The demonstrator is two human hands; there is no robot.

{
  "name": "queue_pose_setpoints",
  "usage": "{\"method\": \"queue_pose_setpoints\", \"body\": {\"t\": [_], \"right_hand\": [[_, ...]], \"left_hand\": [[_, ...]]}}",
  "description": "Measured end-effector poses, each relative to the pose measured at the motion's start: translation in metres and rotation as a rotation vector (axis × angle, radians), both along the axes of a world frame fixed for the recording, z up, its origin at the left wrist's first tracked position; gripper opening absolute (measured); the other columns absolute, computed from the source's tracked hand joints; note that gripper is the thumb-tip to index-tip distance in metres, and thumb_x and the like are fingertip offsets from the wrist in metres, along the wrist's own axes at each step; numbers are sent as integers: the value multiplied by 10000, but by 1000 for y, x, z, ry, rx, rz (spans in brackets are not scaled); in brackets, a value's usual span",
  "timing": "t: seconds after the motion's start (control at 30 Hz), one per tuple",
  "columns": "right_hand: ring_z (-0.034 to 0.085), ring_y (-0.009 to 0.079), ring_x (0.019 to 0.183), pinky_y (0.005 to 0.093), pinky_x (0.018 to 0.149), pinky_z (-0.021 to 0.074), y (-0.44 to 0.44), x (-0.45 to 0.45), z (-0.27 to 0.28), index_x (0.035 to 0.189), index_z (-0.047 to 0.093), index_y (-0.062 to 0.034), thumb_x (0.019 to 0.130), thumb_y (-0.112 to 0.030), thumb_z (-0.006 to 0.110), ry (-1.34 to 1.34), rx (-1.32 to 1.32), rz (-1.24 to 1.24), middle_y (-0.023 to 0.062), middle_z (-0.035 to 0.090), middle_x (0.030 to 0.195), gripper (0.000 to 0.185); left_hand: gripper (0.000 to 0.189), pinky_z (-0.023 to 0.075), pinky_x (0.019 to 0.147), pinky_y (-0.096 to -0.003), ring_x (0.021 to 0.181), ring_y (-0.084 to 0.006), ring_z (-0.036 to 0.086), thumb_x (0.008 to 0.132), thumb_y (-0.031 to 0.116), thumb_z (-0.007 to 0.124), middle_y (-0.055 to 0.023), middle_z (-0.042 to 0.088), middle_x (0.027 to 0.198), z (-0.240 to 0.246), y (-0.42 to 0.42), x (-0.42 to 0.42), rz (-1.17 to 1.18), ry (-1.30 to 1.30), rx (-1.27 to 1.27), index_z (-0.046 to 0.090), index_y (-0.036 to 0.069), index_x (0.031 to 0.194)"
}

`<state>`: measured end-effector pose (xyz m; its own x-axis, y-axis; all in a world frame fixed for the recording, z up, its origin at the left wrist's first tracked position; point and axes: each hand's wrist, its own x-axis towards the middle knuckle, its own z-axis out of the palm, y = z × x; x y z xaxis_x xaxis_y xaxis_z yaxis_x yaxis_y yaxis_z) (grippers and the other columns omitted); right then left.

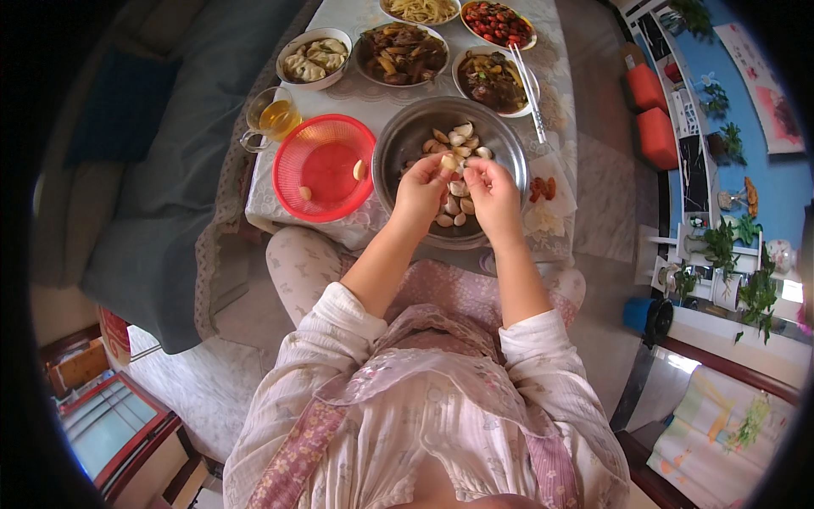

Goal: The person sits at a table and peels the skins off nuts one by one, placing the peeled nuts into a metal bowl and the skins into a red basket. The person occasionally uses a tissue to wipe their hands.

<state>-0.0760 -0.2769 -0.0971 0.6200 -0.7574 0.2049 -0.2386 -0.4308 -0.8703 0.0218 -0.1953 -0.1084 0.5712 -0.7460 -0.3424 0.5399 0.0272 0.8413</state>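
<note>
Between the thumb and forefinger of my left hand (pixel 420 189) is a pale, peeled-looking garlic clove (pixel 449 163). My right hand (pixel 495 197) is close beside it, thumb and fingertips drawn together; whether they pinch a scrap of skin is too small to tell. Both hands are above a wide stainless steel bowl (pixel 394 137), where several unpeeled garlic cloves (pixel 463 139) lie, partly hidden by my fingers. To the left stands a red plastic colander (pixel 324 162) with one pale clove (pixel 359 170) against its right side and another clove (pixel 305 193) at lower left.
A glass mug of yellow drink (pixel 275 118) stands beyond the colander. Behind are a dumpling bowl (pixel 315 58), a meat dish (pixel 402 54), shredded food (pixel 421 9) and red peppers (pixel 499 24). Chopsticks (pixel 529 95) rest across a stew bowl (pixel 493 81). Reddish scraps (pixel 542 189) lie right.
</note>
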Motion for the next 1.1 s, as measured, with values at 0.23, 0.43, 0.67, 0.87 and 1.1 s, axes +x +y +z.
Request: {"method": "queue_pose_setpoints", "body": {"t": [0.23, 0.43, 0.67, 0.87, 1.1], "right_hand": [[591, 96, 832, 250, 732, 483, -11, 0, -10, 1095, 578, -9, 864, -159, 635, -136, 520, 83, 45, 632, 916, 281], [616, 145, 830, 266, 733, 490, -2, -2, 5, 1025, 605, -10, 849, -127, 642, -79, 196, 37, 81, 635, 951, 214], [583, 97, 843, 231, 774, 480, 7, 1, 7, 1076, 590, -4, 876, -74, 609, -125, 190, 2, 36, 622, 953, 213], [585, 130, 929, 261, 829, 483, 7, 4, 1, 1234, 514, -20, 909, -87, 560, -456, 856, 40, 54, 599, 1053, 335], [579, 137, 920, 265, 835, 472, 4, 3, 0, 1269, 462, -31, 881, -41, 575, -508, 1009, 72, 55, 589, 1025, 404]], "left_hand": [[217, 381, 488, -177, 578, -30, 469, 875, 114, 624, 4, 583, 764, -4, 1, -1, 0, -379, 82, 577, -6, 1049], [163, 407, 486, -201, 556, -51, 507, 875, 100, 608, -11, 598, 695, 0, 3, 2, 10, -470, 63, 617, -30, 973], [144, 452, 524, -234, 563, -91, 564, 866, 91, 577, -63, 622, 676, 9, 0, 1, 56, -609, 141, 622, -33, 925], [145, 436, 531, -208, 602, -75, 516, 914, 89, 507, -33, 593, 767, 3, -2, -2, 74, -296, 45, 554, -4, 1014], [88, 440, 569, -228, 651, -89, 501, 913, 108, 469, -12, 549, 762, -1, -1, 6, 111, 105, -87, 540, 66, 943]]}}
